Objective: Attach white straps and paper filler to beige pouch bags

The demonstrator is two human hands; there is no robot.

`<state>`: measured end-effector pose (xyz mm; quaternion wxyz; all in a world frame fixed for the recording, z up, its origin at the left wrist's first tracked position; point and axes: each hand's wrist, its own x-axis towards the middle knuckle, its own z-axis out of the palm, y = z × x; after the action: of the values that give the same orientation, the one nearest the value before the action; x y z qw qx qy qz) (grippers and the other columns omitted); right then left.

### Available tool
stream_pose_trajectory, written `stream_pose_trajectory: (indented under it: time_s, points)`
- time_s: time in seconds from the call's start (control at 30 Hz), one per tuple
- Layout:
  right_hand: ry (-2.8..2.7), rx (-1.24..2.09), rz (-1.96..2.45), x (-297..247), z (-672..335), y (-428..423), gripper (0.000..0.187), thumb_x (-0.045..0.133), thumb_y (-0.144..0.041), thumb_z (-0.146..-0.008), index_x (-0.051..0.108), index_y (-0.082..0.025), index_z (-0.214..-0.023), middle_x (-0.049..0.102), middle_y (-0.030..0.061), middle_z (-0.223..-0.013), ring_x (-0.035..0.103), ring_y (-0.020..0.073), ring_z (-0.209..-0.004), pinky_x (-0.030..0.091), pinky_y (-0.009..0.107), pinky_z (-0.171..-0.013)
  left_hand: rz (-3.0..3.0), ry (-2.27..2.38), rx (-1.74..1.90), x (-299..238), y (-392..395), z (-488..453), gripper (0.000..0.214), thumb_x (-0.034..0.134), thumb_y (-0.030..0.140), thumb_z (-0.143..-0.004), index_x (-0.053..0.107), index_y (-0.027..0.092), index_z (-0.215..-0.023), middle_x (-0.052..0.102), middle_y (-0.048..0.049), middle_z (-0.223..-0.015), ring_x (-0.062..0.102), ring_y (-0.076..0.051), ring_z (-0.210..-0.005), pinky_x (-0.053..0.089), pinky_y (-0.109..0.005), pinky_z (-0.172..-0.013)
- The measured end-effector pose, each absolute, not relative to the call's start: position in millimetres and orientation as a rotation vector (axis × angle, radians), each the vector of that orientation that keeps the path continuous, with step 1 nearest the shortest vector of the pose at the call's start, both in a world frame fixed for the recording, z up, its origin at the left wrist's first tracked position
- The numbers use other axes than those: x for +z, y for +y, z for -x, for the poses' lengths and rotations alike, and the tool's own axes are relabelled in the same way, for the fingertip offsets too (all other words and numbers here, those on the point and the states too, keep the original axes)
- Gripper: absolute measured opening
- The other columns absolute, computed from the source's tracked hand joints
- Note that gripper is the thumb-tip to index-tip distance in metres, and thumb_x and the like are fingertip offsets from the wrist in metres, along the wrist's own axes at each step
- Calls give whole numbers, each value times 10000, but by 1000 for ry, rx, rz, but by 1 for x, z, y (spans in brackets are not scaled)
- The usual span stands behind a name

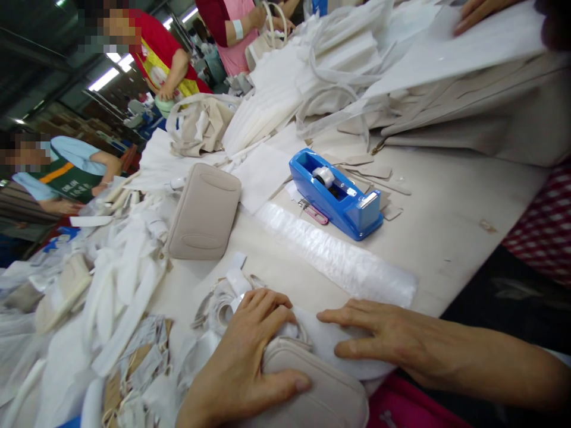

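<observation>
A small beige bag (pixel 321 389) with rounded corners lies near the table's front edge. My left hand (pixel 252 351) grips its upper left edge, the thumb lying across the top face and the fingers over the far side. Beside the bag, my right hand (pixel 379 333) rests with fingers stretched out over a white sheet (pixel 323 336), holding nothing I can see. Just beyond my left hand are a small roll of white material (pixel 222 313) and a bundle of pale straps (pixel 203 306). The left fingertips are partly hidden.
A second beige bag (pixel 206 214) stands further back. A blue tape dispenser (pixel 336 193), pink thread snips (pixel 316 212) and flattened clear plastic bags (pixel 339 255) lie mid-table. White wrapping strips (pixel 116 285) pile up left. Several co-workers stand around; a co-worker's hand (pixel 479 13) touches white sheets.
</observation>
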<state>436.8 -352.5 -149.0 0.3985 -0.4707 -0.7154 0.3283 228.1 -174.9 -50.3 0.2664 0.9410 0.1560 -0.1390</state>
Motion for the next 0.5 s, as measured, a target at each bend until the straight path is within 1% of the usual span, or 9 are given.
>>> stream_pose_trajectory:
  time_s: [0.07, 0.1, 0.13, 0.17, 0.23, 0.3, 0.37, 0.4, 0.5]
  points:
    - [-1881, 926, 1099, -147, -436, -346, 469, 458, -28, -901, 568, -278, -1282, 464, 96, -1447, 461, 203, -1306, 425, 379, -1063, -2543, 410, -360, -50, -174, -228, 466, 689, 571, -728, 610, 206, -1007, 564, -62, -1133, 496, -252, -1049, 342, -428, -1001]
    - [-1855, 956, 1080, -146, -433, -341, 444, 439, -18, -897, 585, -249, -1247, 472, 109, -1422, 478, 196, -1279, 430, 360, -1047, -2543, 404, -349, -49, -173, -228, 471, 687, 578, -727, 610, 205, -1005, 567, -59, -1128, 500, -249, -1044, 337, -427, -1006]
    - [-1787, 961, 1087, -146, -429, -338, 413, 433, -8, -883, 612, -226, -1185, 510, 111, -1351, 515, 184, -1216, 445, 331, -1012, -2540, 396, -342, -49, -173, -228, 472, 684, 582, -727, 609, 204, -1000, 571, -55, -1117, 503, -246, -1035, 333, -426, -1009]
    - [-1711, 962, 1094, -146, -423, -334, 372, 441, -5, -864, 634, -205, -1111, 547, 104, -1251, 551, 170, -1131, 462, 301, -959, -2537, 389, -334, -49, -173, -227, 468, 679, 584, -730, 608, 204, -993, 578, -52, -1097, 506, -241, -1022, 332, -423, -1008]
    - [-1552, 965, 1128, -148, -410, -329, 246, 499, -24, -821, 647, -179, -941, 582, 57, -1003, 583, 143, -917, 472, 253, -813, -2530, 382, -322, -49, -173, -226, 454, 668, 581, -742, 606, 203, -984, 590, -48, -1054, 505, -233, -994, 334, -417, -1000]
    - [-1388, 1013, 1226, -149, -397, -326, 131, 580, -63, -767, 607, -175, -830, 561, -1, -804, 547, 121, -733, 433, 227, -669, -2532, 385, -299, -50, -173, -224, 459, 669, 589, -738, 608, 202, -977, 591, -54, -1057, 500, -237, -1002, 339, -415, -992]
    - [-1270, 1082, 1334, -147, -388, -322, 133, 606, -68, -709, 564, -177, -772, 536, -40, -693, 494, 105, -626, 370, 212, -574, -2547, 399, -275, -52, -174, -222, 471, 683, 595, -724, 613, 201, -973, 579, -69, -1129, 491, -253, -1060, 335, -421, -1002]
    - [-1251, 1108, 1360, -146, -385, -320, 141, 594, -59, -685, 552, -176, -750, 530, -49, -662, 474, 101, -600, 345, 209, -551, -2553, 404, -267, -53, -174, -221, 475, 692, 595, -718, 616, 201, -973, 571, -76, -1168, 485, -260, -1093, 328, -426, -1012]
    - [-1271, 1149, 1304, -140, -377, -310, 130, 545, -39, -645, 560, -166, -672, 545, -47, -633, 471, 99, -595, 320, 208, -544, -2545, 390, -232, -54, -173, -219, 469, 705, 586, -720, 619, 202, -974, 577, -79, -1220, 488, -268, -1137, 299, -433, -1045]
